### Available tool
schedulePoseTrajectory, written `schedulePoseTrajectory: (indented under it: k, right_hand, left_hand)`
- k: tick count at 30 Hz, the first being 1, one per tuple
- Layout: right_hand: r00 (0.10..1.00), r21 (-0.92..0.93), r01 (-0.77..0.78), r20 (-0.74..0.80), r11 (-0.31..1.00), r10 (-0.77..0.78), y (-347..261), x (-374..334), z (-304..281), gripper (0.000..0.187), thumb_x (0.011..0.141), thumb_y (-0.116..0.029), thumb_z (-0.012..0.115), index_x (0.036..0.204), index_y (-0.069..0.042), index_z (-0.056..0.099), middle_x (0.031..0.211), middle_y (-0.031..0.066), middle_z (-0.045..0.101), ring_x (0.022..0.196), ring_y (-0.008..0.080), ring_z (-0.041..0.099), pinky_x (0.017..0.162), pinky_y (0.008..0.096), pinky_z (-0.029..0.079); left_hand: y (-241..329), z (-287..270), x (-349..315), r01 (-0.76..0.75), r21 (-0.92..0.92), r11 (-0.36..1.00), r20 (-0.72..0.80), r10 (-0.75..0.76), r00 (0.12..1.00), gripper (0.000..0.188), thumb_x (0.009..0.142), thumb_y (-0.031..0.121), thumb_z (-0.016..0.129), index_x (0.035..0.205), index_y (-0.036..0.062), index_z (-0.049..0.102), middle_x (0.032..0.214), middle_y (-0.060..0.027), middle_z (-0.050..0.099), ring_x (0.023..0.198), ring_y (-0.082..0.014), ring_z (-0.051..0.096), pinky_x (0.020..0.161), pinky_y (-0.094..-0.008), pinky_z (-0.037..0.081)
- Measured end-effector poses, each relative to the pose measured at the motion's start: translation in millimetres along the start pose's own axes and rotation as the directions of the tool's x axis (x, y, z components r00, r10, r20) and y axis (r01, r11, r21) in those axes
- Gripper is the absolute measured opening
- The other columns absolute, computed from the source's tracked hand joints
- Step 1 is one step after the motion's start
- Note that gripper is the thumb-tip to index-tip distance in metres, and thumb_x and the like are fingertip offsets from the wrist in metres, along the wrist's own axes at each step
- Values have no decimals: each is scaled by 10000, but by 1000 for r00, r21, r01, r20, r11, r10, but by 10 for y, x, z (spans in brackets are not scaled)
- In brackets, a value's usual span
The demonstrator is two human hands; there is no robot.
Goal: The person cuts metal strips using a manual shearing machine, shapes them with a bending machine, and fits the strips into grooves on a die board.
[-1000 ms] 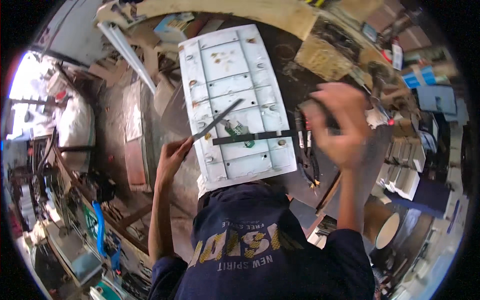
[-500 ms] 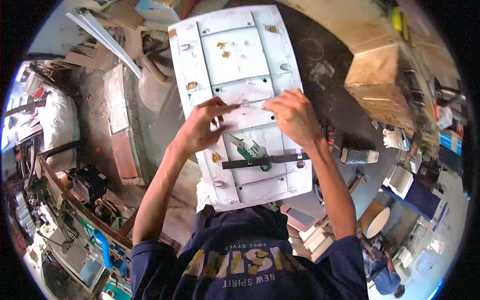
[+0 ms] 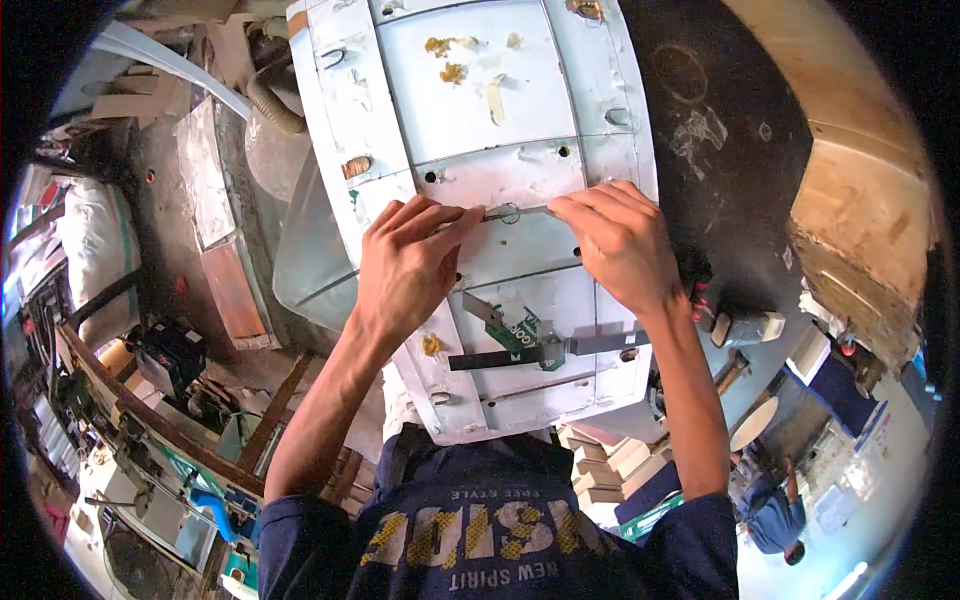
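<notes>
Head view: left hand [image 3: 405, 265] and right hand [image 3: 618, 243] each pinched closed on one end of a thin metal rod [image 3: 510, 212], held flat across the white moulded panel [image 3: 480, 130]. Uneven pressure could probably have let the rod slip, or a fingertip catch in a hole.

Single head fisheye, looking steeply down, close over white panel [image 3: 480, 150].

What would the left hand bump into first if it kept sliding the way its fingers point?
Probably the right hand. The left hand points its fingers along the thin metal rod on the white panel, and the right hand's fingertips hold the rod's other end just beyond the small ring.
</notes>
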State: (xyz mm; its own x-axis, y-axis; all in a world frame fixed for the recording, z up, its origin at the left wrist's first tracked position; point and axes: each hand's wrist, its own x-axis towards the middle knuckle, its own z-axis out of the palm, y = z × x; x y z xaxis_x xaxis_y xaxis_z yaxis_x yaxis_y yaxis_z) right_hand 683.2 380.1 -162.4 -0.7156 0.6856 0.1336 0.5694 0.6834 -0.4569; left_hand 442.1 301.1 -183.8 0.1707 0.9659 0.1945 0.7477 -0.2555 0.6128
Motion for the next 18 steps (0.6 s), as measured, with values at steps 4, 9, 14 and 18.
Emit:
schedulePoseTrajectory:
  k: [4,9,14,18]
  right_hand:
    - [1000,23,-4,14,1000,4,-18,34,-35,254,726,74,711,965,-7,730,919,109,733,856,275,687,801,379,536]
    - [1000,26,2,22,1000,-2,-16,40,-77,245,734,68,706,965,-9,733,916,116,733,849,276,689,801,374,536]
    - [997,-3,76,4,997,-76,-39,-8,-192,236,736,68,696,955,-11,737,896,124,732,830,282,693,778,371,539]
    - [990,-54,143,-11,988,-144,-350,-9,-497,273,731,50,633,985,-7,714,922,110,723,868,252,693,835,379,518]
  left_hand:
    - [9,-28,4,13,14,1000,36,-14,999,422,675,-55,734,1071,88,759,869,-48,720,779,-197,659,697,-325,486]
    - [25,-33,17,0,2,1000,26,0,1000,412,691,-51,722,1080,83,756,835,-47,707,751,-194,647,697,-328,481]
    - [130,-39,-7,6,-24,1000,-18,-6,1000,392,704,-53,706,1061,100,761,828,-42,707,742,-201,633,712,-326,480]
    - [483,-463,-113,70,23,997,-61,-68,996,342,735,-60,704,1039,85,762,851,-48,712,765,-221,648,729,-340,499]
